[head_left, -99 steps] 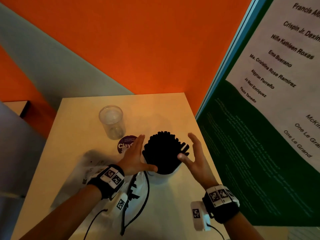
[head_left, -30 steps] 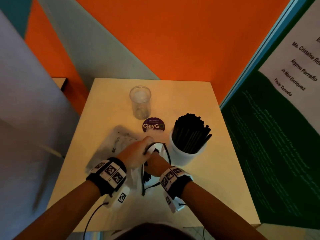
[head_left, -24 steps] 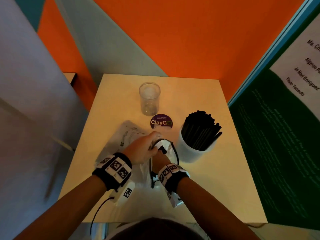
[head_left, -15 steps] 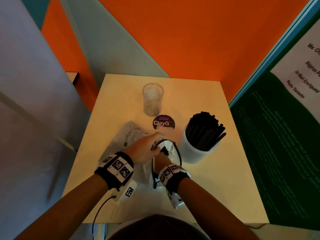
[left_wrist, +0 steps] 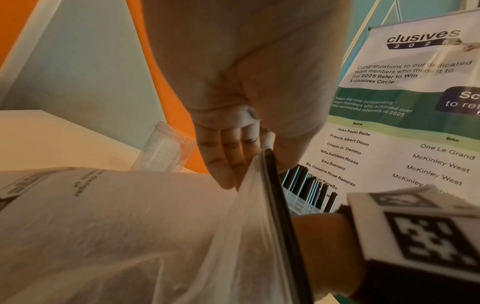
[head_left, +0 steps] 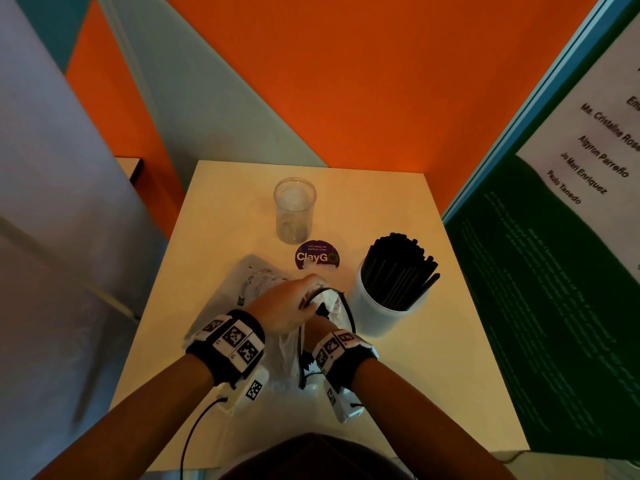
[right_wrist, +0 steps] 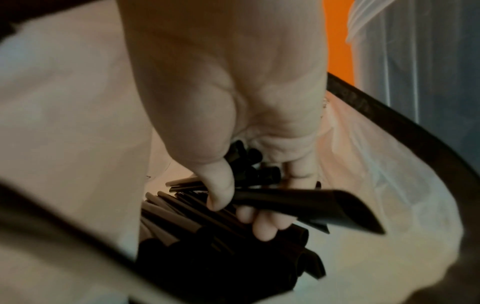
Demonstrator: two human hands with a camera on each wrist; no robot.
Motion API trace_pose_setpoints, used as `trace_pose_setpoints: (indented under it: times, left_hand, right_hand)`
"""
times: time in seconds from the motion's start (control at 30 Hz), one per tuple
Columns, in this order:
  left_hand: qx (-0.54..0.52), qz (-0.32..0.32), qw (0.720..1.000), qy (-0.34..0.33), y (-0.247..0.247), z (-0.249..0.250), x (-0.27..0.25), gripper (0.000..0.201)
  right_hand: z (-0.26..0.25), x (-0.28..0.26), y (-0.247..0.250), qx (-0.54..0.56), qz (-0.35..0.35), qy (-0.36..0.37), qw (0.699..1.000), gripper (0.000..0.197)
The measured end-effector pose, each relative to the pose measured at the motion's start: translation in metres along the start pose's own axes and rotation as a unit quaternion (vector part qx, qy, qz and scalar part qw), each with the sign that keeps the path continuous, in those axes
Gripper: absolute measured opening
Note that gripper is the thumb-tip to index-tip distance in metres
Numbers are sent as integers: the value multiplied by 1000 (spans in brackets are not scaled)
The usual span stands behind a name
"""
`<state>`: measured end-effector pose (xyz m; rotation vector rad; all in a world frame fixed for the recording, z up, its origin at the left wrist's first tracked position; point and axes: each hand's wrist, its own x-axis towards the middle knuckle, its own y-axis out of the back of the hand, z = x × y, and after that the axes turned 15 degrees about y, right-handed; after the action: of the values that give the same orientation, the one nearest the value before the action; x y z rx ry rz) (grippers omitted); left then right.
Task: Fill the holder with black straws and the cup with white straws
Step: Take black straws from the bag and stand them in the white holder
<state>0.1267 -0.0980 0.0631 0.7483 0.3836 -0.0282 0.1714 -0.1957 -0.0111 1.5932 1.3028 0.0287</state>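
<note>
Left hand: the black-edged mouth of a thin plastic bag [head_left: 332, 308] is pinched and held up by the left hand [head_left: 282, 308], near the middle of the bench [head_left: 450, 358].
Right hand: the right hand [right_wrist: 233, 127] is buried in the bag to the wrist; in the right wrist view its thumb and fingers are curled round a few black straws [right_wrist: 298, 203], with more lying loose beneath them.
Straw axis: the gripped straws are seen lying nearly flat along the bag, one slant-cut end pointing out past the fingers.
Holder: the white holder [head_left: 377, 313] stands just beside the bag, toward the right edge of the bench, already crowded with upright black straws that lean toward the far right corner.
Key relation: the holder lies to the right of both hands and is nearer the right hand, so the bundle is judged to need lifting clear of the bag mouth and tipping from flat to upright before it is dropped in.
Cup: the clear cup [head_left: 294, 211] stands toward the far edge, well apart from the hands, apparently empty.
White straws: none can be made out in any view.
Sticker: a round purple sticker [head_left: 317, 256] lies between the cup and the bag.
</note>
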Motion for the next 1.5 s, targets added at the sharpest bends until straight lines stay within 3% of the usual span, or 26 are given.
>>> trace_pose_setpoints:
  times: [0.27,0.43,0.53,0.7,0.77,0.83,0.9,0.97,1.03,1.1,1.13,1.3,1.43,1.5]
  left_hand:
    - [17,14,1000,-12,-5,2,4,36]
    - [63,64,991,-102,-14,6,7,40]
    - [36,21,989,-144,-24,14,5,45]
    - [49,-43,993,-99,-45,40,16,72]
    - [30,-72,994,-76,-51,52,24,74]
    - [14,-86,993,-73,-56,61,32,61]
    - [5,-79,994,-79,-60,66,38,33]
    - [7,-56,996,-75,-63,69,43,10]
    - [6,-34,998,-60,-64,68,49,18]
    - [-21,-22,998,-48,-64,68,53,28]
    - [-31,-17,998,-50,-64,69,55,31]
    - [-56,-30,996,-60,-65,81,55,34]
    - [-88,-43,994,-55,-63,86,55,16]
    - [-114,-33,991,-56,-59,86,55,14]
  right_hand:
    - [4,-7,8,-6,-16,38,999,36]
    - [13,-50,48,-22,-87,45,995,28]
    - [31,-93,78,-29,-105,28,994,28]
    - [45,-160,136,-61,-103,39,992,20]
    - [47,-176,149,-64,-98,51,992,17]
    - [50,-188,160,-44,-83,67,993,21]
    - [57,-197,170,-11,-54,83,995,32]
    - [69,-205,179,27,21,108,994,47]
    - [81,-212,183,111,164,137,971,66]
    - [89,-215,179,209,290,178,917,78]
    - [91,-213,173,237,322,192,896,80]
    - [83,-189,151,357,363,201,837,73]
    - [79,-177,153,442,344,226,797,71]
    - [81,-174,154,510,367,255,735,76]
